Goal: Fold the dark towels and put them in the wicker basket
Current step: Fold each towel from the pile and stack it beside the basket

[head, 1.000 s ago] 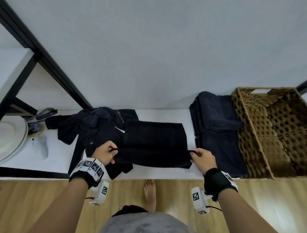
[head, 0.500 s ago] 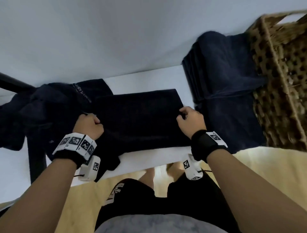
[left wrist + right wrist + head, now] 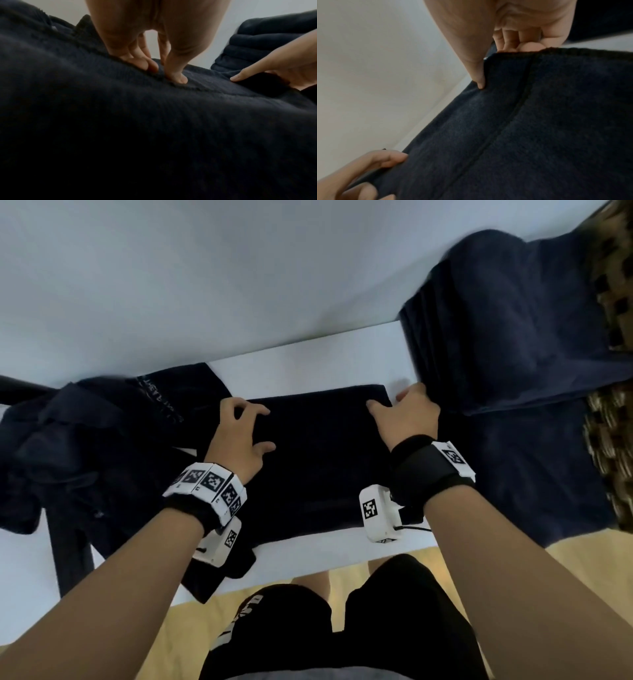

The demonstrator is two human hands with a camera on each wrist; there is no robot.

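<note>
Towel fold, far edge being set. The dark towel (image 3: 318,460) lies flat on the white counter (image 3: 308,361) directly before me, its long axis running left to right between my two hands. My left hand (image 3: 239,436) rests on the towel's far left corner, fingers spread and bent at the tips, pressing the cloth rather than clasping it; the left wrist view shows the fingertips (image 3: 178,79) dug lightly into the fold line. My right hand (image 3: 407,419) sits at the far right corner, thumb on top and fingers tucked over the edge (the right wrist view shows the corner pinched between them).

To my right, touching the towel's end, stands the stack of folded towels (image 3: 513,344), and beyond that the wicker basket (image 3: 613,268), only partly in view. To my left lies the heap of unfolded dark cloth (image 3: 85,440).

The coming move, as I judge it, turns on this: the basket lies rightward along the towel's long axis, so my right hand is the nearer one.
</note>
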